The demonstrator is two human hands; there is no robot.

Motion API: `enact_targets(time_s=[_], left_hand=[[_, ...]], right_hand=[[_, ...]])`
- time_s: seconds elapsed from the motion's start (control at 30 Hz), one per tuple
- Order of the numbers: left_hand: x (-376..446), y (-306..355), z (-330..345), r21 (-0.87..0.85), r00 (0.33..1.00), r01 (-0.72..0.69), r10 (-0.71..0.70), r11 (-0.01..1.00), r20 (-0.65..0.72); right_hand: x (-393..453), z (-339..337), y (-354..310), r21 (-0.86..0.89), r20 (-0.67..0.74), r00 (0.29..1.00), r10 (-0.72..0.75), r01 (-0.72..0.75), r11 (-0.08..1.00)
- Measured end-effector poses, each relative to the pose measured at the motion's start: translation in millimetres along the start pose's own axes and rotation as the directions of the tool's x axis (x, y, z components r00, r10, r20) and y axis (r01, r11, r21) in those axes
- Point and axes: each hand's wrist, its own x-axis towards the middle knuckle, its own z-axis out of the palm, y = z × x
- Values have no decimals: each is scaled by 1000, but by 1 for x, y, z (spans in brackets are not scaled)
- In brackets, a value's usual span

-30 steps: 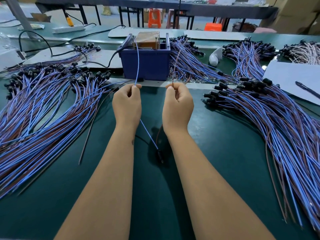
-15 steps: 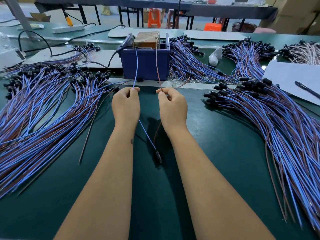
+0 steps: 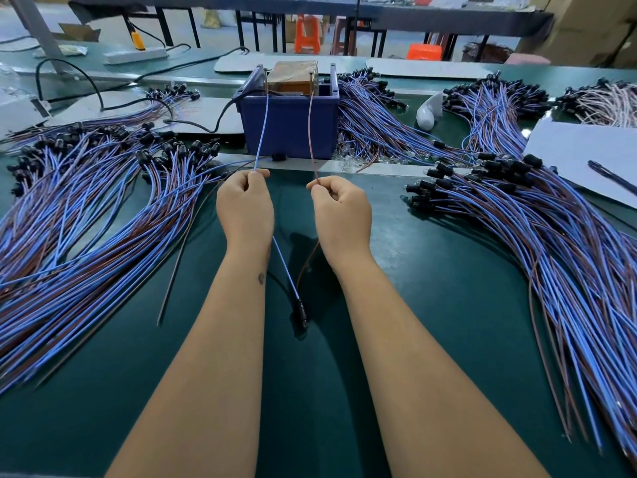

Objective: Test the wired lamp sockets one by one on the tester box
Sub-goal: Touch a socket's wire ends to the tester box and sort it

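This is looking like a factory assembly workshop. Big piles of wired sockets (image 3: 86,215) are lying on a long green work table (image 3: 431,288), more tables are standing in rows behind, and plastic stools (image 3: 307,32) and cardboard boxes (image 3: 586,25) are waiting at the back.

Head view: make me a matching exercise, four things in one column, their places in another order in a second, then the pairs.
Things:
1. blue wire
2. brown wire
3. black socket
4. pen

Places:
A. lying on the white sheet at far right
B. pinched by the right hand
C. on the green table between the forearms
D. pinched by the left hand

Pairs: 1-D, 2-B, 3-C, 4-A
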Motion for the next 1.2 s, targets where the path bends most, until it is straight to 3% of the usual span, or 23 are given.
enact_targets(time_s=[0.33,1.2], left_hand=[[0,0,0,-19,999,1,-2,1000,-53],[-1,-1,-2,-53,999,29,-32,998,-41]], right_hand=[[-2,0,0,5,19,1000,-12,12,1000],[-3,-1,0,-11,19,999,-35,35,999]])
